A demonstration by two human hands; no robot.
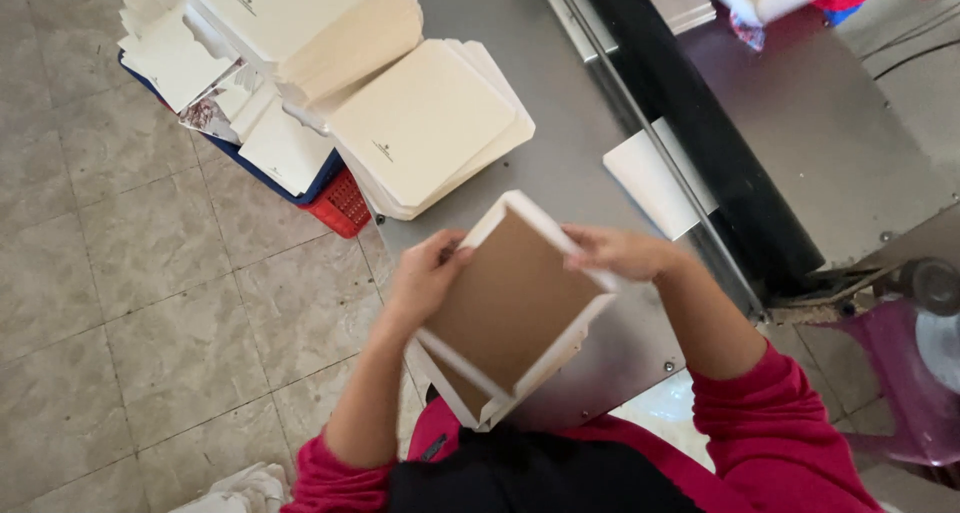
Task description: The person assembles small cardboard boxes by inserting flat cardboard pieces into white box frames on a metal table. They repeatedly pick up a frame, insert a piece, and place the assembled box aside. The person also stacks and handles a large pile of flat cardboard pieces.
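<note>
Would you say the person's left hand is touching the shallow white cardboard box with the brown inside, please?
Touching. The head view shows the left hand gripping the shallow white cardboard box with the brown inside at its left edge, fingers curled over the rim.

Your left hand (425, 273) and right hand (620, 253) grip a shallow box (510, 308), brown inside with white walls, tilted over the grey metal table (560, 153). At eleven o'clock lies a stack of cream covers (425, 123); at one, a black rail (700, 133).

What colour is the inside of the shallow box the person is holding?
Brown, like plain cardboard, with white rims; the box shows best in the head view.
</note>
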